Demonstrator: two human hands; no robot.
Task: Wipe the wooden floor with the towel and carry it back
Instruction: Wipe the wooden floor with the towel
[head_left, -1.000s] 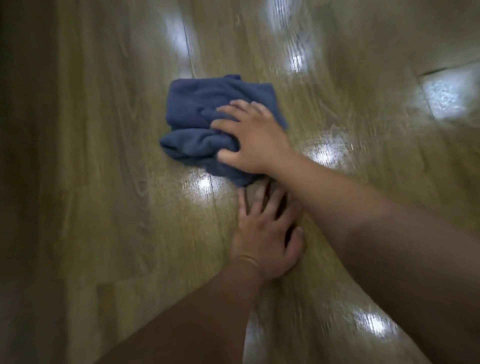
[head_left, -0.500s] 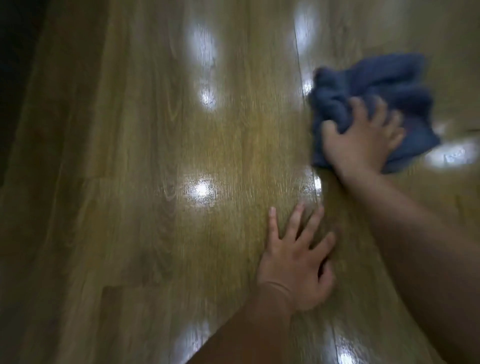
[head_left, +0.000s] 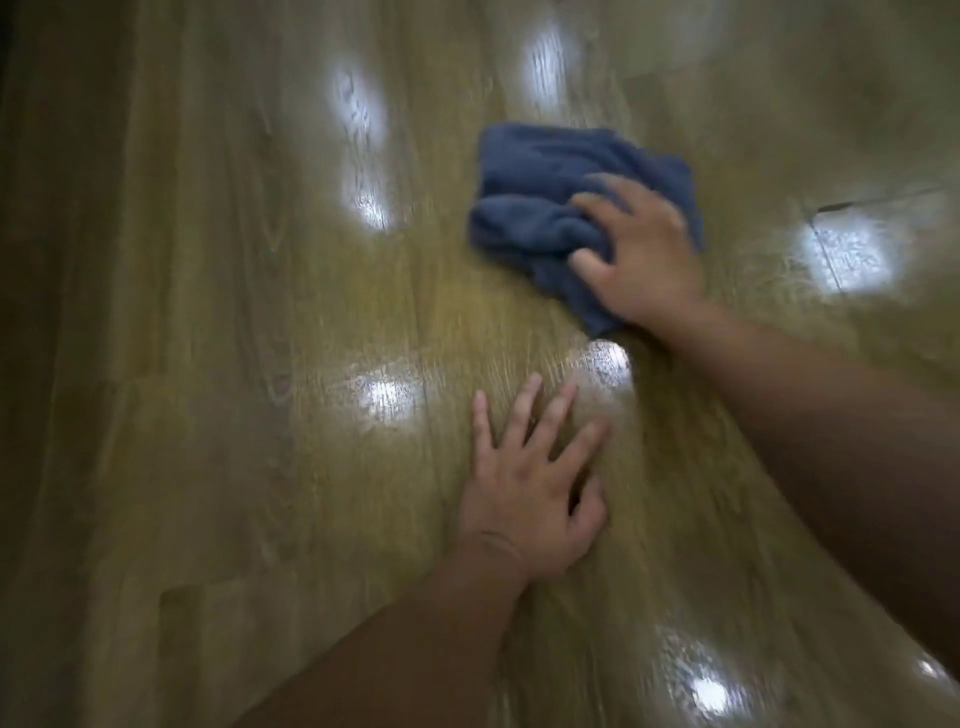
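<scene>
The wiping step is in hand and the carrying back is not yet begun. The towel (head_left: 561, 202), a bunched blue cloth, lies on the floor (head_left: 234, 364) just right of centre in the upper half of the frame. The right hand (head_left: 641, 260) sits on its lower right part, fingers curled over the folds and thumb pressed into the cloth, so it grips the towel while bearing down on it. The left hand (head_left: 524, 493) lies flat on the boards below centre, fingers spread and straight, holding nothing; it looks like a prop for the body's weight. It is near the towel's lower corner but not touching it.

How much of the floor is already wiped I cannot tell: the boards shine all over, with glare patches (head_left: 384, 400) scattered about, and the blur hides any streaks.

For room, the boards run open to the left of the towel and above it. At far right a seam (head_left: 862, 200) with a short dark gap crosses the boards, where cloth might catch. A dark band (head_left: 21, 260) closes the left edge; what it is I cannot tell.
</scene>
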